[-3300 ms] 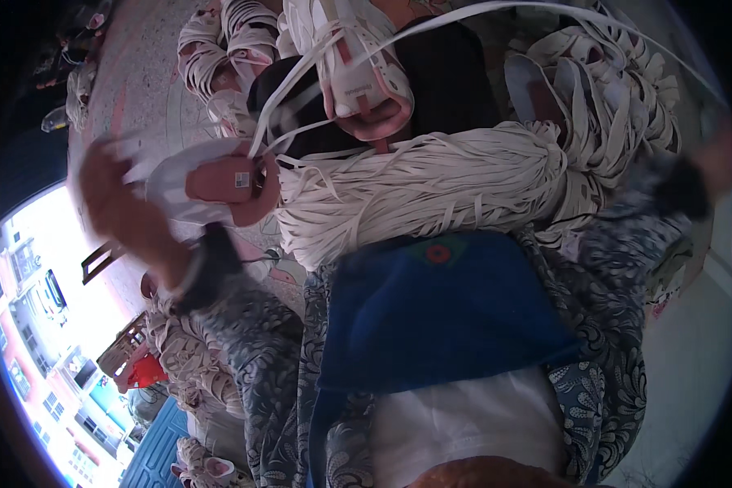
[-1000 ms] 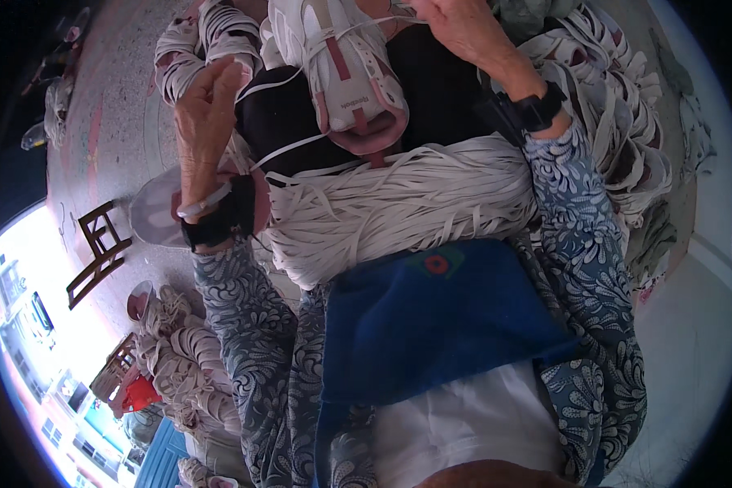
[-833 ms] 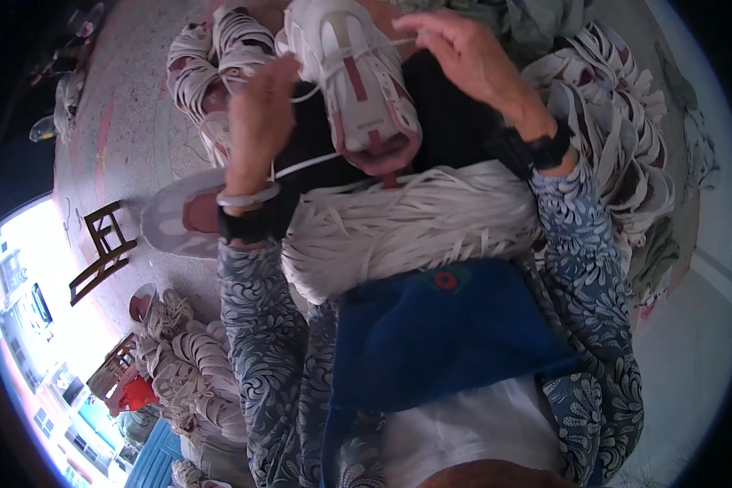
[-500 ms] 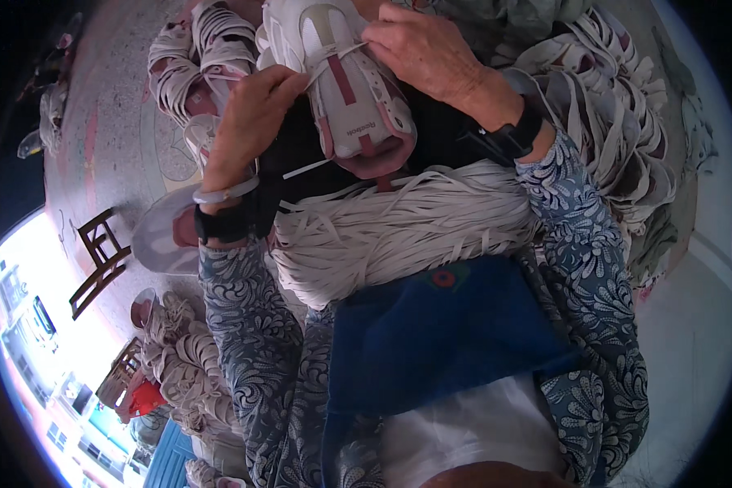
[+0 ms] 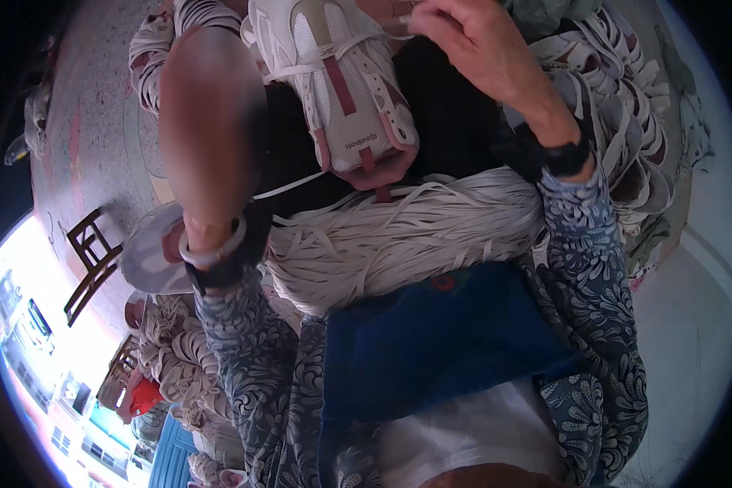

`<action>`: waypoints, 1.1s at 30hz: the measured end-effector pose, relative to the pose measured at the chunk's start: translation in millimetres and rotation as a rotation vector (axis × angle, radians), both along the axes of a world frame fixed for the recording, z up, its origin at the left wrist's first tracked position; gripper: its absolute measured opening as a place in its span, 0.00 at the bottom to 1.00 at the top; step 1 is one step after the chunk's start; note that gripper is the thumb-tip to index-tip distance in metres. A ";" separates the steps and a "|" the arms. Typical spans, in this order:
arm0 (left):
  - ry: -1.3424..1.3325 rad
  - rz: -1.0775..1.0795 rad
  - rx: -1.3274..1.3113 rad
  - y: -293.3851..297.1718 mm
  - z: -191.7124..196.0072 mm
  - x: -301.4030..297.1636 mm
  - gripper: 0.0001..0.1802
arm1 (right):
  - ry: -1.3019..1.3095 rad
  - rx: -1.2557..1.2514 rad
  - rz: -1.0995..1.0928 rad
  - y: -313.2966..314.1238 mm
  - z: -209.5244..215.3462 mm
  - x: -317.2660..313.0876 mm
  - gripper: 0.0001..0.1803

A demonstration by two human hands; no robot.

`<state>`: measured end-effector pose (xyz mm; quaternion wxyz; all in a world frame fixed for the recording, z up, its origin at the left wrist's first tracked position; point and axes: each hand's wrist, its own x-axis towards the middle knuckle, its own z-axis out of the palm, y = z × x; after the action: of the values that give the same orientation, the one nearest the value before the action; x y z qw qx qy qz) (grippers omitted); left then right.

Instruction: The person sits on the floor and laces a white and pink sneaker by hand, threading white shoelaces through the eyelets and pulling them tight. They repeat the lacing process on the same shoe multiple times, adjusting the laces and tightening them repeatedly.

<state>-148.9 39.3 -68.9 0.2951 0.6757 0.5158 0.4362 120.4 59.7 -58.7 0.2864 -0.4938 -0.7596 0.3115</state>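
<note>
A white sneaker (image 5: 358, 122) with pink trim lies toe-up across my dark-clad lap, its heel toward me. A white shoelace (image 5: 333, 55) crosses its eyelets and stretches out to both sides. On the right, my right hand (image 5: 484, 53) pinches one end of that lace, away from the shoe. Out to the left of the shoe is my left hand (image 5: 211, 122), smeared by motion; its fingers cannot be made out, though the lace runs toward it. A thick bundle of white laces (image 5: 407, 232) rests across my lap, nearer to me than the sneaker's heel.
Strung piles of pale shoe uppers (image 5: 618, 122) lie at the right, with more uppers (image 5: 179, 350) at the lower left. A clear bag-like piece (image 5: 150, 252) sits beside my left wrist. A small wooden stool (image 5: 93, 256) stands farther left. Blue cloth (image 5: 439, 342) covers my lap.
Both hands have moved apart, the left outward to the left and the right outward to the right, drawing the lace wide. The sneaker has stayed nearly in place.
</note>
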 end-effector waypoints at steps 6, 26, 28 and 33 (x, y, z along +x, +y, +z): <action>0.066 -0.039 -0.320 -27.1 -5.0 5.7 0.10 | -0.084 0.242 0.080 -16.5 -22.1 -3.1 0.07; 0.325 -0.151 -0.154 10.3 -11.5 3.1 0.10 | -0.245 0.343 0.298 2.5 -9.5 -25.6 0.06; 0.373 -0.147 -0.202 12.2 -8.7 0.4 0.10 | -0.246 0.346 0.315 4.9 -5.2 -25.4 0.06; 0.313 -0.120 -0.203 12.5 -11.3 3.9 0.10 | -0.220 0.217 0.197 9.9 -12.1 -34.7 0.10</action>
<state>-145.0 51.9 -80.1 0.3032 0.7317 0.5554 0.2533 85.7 69.6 -70.8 0.2213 -0.4145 -0.8602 0.1981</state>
